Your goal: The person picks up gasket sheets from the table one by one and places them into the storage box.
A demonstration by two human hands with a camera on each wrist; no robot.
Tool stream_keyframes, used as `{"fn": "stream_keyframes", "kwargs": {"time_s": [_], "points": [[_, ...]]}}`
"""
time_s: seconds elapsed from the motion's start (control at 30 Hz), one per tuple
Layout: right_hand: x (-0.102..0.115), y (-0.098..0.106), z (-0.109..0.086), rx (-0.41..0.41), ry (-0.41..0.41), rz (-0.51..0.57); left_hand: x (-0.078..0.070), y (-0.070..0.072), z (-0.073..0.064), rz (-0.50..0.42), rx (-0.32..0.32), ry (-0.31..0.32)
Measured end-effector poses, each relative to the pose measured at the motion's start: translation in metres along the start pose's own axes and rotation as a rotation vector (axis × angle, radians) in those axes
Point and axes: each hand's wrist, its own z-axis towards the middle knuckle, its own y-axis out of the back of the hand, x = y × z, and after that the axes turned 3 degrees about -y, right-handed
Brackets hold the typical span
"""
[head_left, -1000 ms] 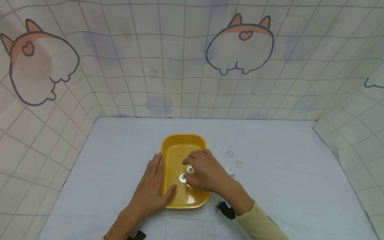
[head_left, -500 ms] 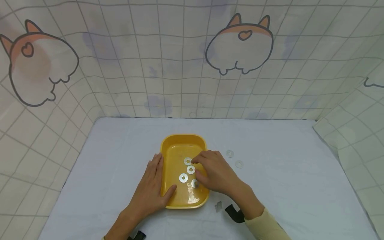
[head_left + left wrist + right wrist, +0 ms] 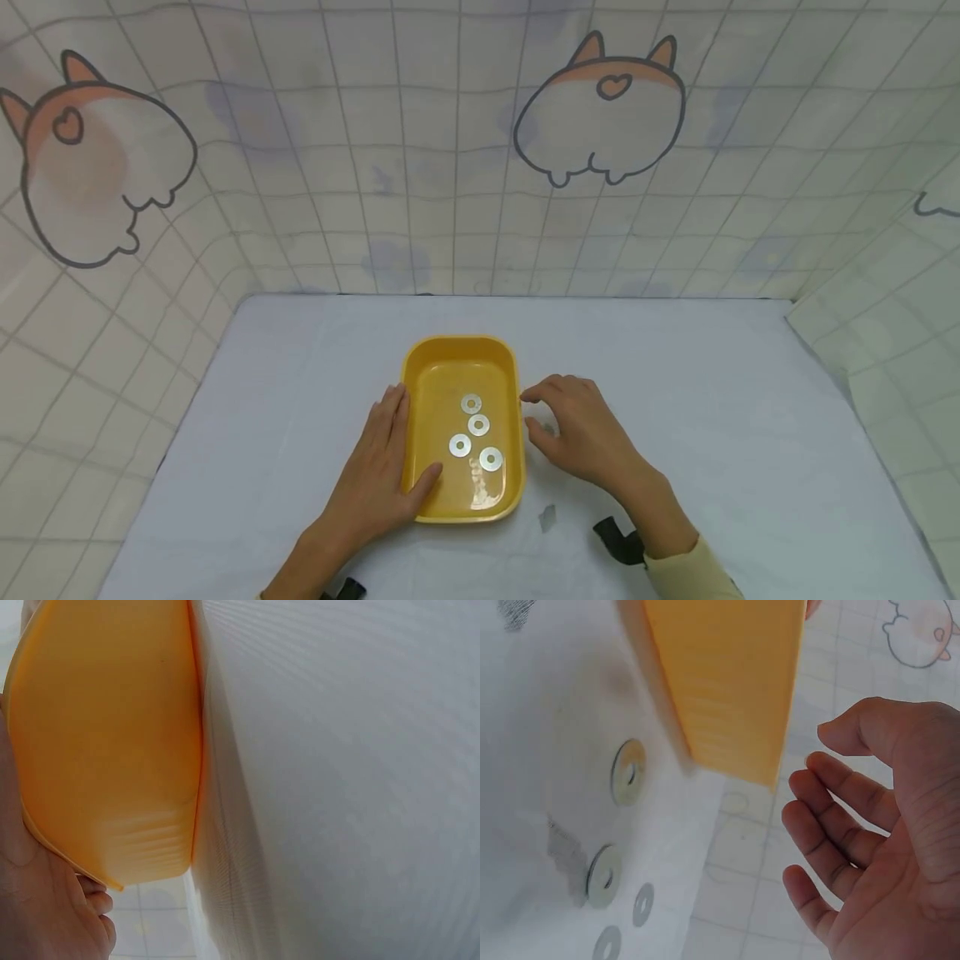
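A yellow tray [image 3: 433, 392] stands on the white cloth with several flat metal washers [image 3: 460, 445] lying loose on its floor. My left hand [image 3: 375, 467] rests along its left rim, fingers straight and thumb reaching over the near-left edge. Just outside the right rim hovers my right hand [image 3: 581, 429], thumb and forefinger apart. Nothing is between those fingers [image 3: 847, 780] in the right wrist view. Below it there, more washers [image 3: 628, 772] lie on the cloth beside the tray's outer wall [image 3: 727, 682]; in the head view the hand hides them.
White cloth [image 3: 712, 400] covers the table. A small grey patch [image 3: 547, 518] marks it near the tray's lower right corner. A grid-patterned curtain [image 3: 450, 167] with cartoon animals encloses the back and sides. A black strap piece [image 3: 621, 542] hangs at my right wrist.
My right hand has let go of washers inside the tray and drawn back rightward over the rim. Several washers now lie uncovered there. The left hand has stayed put.
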Motion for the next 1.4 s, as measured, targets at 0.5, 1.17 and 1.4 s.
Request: {"fn": "stream_keyframes", "kwargs": {"time_s": [0.5,1.17,1.4], "points": [[-0.022,-0.013,-0.012,0.026,-0.093,-0.023,-0.002,0.002,0.002,-0.017,0.033,0.022],[-0.032,-0.038,-0.017,0.055,-0.099,-0.060,-0.002,0.003,0.002,-0.033,0.054,0.036],[-0.034,-0.044,-0.018,0.049,-0.112,-0.080,-0.003,0.005,0.002,-0.036,0.065,0.047]]}}
